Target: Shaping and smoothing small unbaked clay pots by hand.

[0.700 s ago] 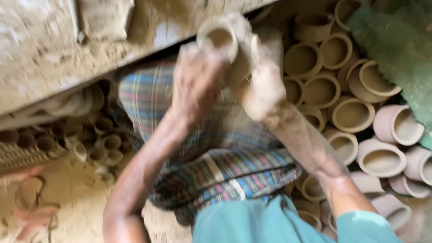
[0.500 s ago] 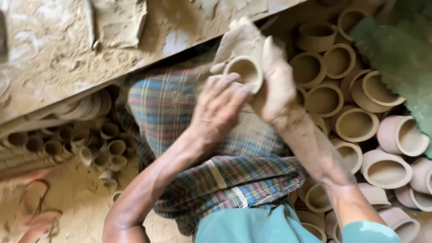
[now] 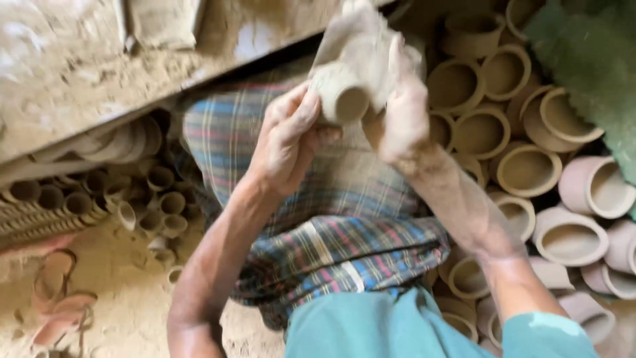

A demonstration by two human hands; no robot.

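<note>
- Small clay cup: one, held up above the checked lap cloth.
- Left hand: fingers curled against the cup's side.
- Right hand: wrapped behind it, grasping.
- Stacked clay pots: many, uncounted, at right.

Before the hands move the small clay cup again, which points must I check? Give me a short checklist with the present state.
1. Left hand touches the small grey-brown clay cup: ok.
2. Right hand supports it with a clay-smeared cloth: ok.
3. Cup rim unbroken: cannot tell, blurred.
4. Cup held apart from the stacked tan clay pots: ok.
5. Cup held over the checked cloth lap: ok.
</note>
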